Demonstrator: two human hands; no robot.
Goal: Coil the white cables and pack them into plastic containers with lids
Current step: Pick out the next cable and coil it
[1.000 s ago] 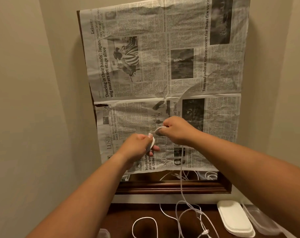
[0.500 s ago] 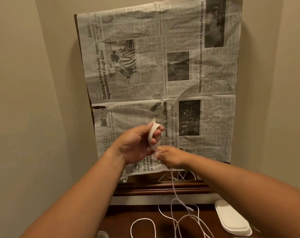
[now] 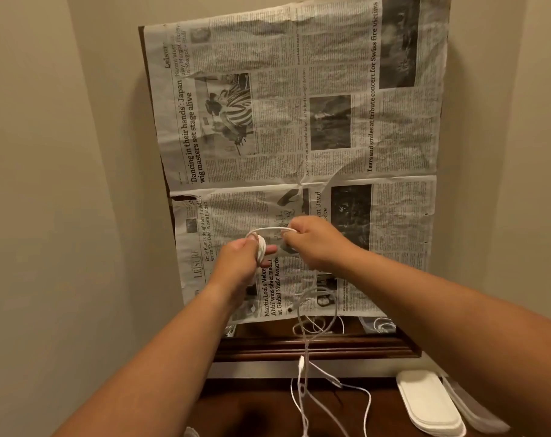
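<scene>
Your left hand point(image 3: 238, 263) had its fingers point(image 3: 269, 249) curled through a small coil point(image 3: 261, 247) of white cable point(image 3: 272, 229), gripping it. Your right hand point(image 3: 315, 241) pinched the strand arching off the coil, fingers pressed together. The loose cable hung from under that hand toward the bench point(image 3: 267, 408), near the stacked white lids point(image 3: 425, 405).

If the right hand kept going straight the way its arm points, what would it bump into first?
Probably the newspaper hung right behind it. The right hand, pinching the white cable, points up and forward at that sheet; how far off it is, one view can't tell.
</scene>
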